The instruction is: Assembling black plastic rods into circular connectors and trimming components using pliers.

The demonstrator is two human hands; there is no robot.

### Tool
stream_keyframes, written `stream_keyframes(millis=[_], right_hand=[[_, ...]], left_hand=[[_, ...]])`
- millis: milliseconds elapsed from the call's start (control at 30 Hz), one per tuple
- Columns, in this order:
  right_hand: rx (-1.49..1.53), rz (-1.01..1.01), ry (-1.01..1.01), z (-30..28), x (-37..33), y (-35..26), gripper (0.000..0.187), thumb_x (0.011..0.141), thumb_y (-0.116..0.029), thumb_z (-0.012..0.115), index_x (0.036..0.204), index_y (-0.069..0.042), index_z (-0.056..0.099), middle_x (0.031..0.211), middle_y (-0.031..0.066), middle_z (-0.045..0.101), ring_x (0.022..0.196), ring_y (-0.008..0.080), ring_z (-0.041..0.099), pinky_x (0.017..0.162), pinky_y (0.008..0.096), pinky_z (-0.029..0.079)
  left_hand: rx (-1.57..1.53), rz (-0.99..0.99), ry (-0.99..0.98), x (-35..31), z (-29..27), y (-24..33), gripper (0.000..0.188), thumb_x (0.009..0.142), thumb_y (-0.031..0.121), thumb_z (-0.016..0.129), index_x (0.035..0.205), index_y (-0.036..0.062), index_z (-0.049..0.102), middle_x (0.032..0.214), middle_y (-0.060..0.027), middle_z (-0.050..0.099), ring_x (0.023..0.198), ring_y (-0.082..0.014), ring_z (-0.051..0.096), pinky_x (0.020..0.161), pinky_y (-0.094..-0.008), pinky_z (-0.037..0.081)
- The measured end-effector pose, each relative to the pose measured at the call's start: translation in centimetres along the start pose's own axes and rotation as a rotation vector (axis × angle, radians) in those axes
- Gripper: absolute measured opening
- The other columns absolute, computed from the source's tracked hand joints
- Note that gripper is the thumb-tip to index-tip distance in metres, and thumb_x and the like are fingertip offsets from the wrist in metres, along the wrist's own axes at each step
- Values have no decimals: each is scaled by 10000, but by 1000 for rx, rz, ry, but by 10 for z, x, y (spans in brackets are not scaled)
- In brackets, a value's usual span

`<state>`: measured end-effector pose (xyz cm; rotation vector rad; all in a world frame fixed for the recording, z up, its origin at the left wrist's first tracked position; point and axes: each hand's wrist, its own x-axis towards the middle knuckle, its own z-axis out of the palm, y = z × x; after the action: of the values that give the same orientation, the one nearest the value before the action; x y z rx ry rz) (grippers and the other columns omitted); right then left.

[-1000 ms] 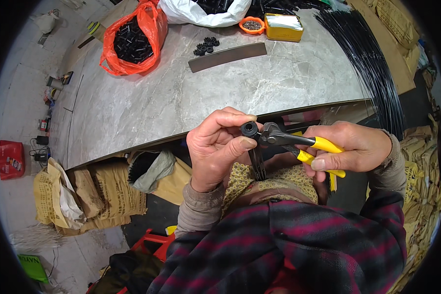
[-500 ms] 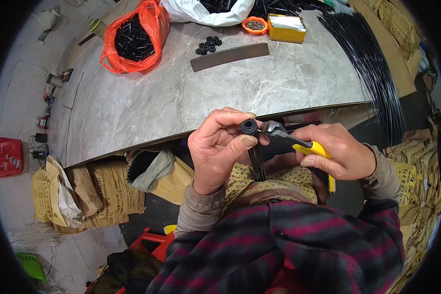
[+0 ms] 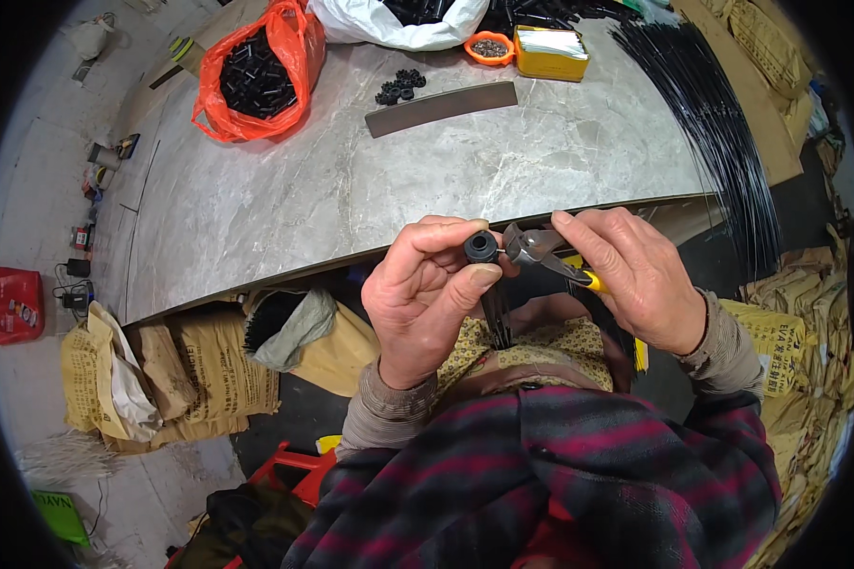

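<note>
Between the thumb and fingers of my left hand (image 3: 416,299) is a black ring-ended part (image 3: 481,247), its round hole facing up. Black strips (image 3: 496,318) hang below it toward my lap. My right hand (image 3: 636,275) is closed around yellow-handled pliers (image 3: 533,247), with the index finger stretched along the tool. The metal jaws sit right beside the ring, at a short thin metal piece on its side. Whether the jaws grip that piece I cannot tell.
On the grey table (image 3: 285,213) lie a flat dark bar (image 3: 441,108), small black rings (image 3: 401,86), an orange bowl (image 3: 491,48), a yellow box (image 3: 551,55) and a red bag (image 3: 261,81) of black parts. A bundle of long black strips (image 3: 707,114) overhangs the right edge.
The pliers have turned, so their broad metal head now faces up. My right hand has rolled and shifted left, its index finger extending. The left hand keeps its hold on the ring.
</note>
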<state>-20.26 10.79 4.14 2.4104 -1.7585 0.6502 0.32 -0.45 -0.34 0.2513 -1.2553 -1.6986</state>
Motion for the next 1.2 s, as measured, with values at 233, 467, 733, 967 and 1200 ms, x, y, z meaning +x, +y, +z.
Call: stream_keyframes(millis=[233,467,733,967,1200], right_hand=[[-127,-42,-3,-4,2,0,678,785,-276,696,1372,19,526,1083,129,568,915,253,598,764,351,506],[-186,-75,34,-4,4,1,689,784,-313,692,1366,17,530,1073,118,561,912,241,595,746,343,499],[-260,-91,26,-3,3,6,616,778,-201,664,1340,23,552,1083,120,568,929,240,599,748,331,492],[-279,-114,2,-11,7,8,577,787,-164,628,1326,28,559,1098,125,575,941,251,600,759,345,490],[-308,-148,-40,-15,10,12,549,795,-121,608,1318,40,558,1108,135,575,954,252,595,774,341,483]], left_hand=[[43,65,-103,-1,-2,2,328,917,-119,618,1232,-100,526,1181,-178,577,1044,-212,651,928,-331,558],[135,94,-97,-1,-1,3,328,913,-111,634,1226,-109,533,1187,-166,574,1064,-185,634,952,-297,532],[135,104,-88,-1,1,2,331,908,-118,637,1225,-111,540,1196,-167,574,1071,-180,629,954,-295,528],[125,77,-27,-1,3,3,339,859,-125,678,1179,-106,567,1149,-167,621,1033,-178,646,939,-286,505],[110,83,-15,-1,5,2,340,859,-132,672,1182,-108,566,1132,-159,623,1029,-174,645,937,-279,499]])
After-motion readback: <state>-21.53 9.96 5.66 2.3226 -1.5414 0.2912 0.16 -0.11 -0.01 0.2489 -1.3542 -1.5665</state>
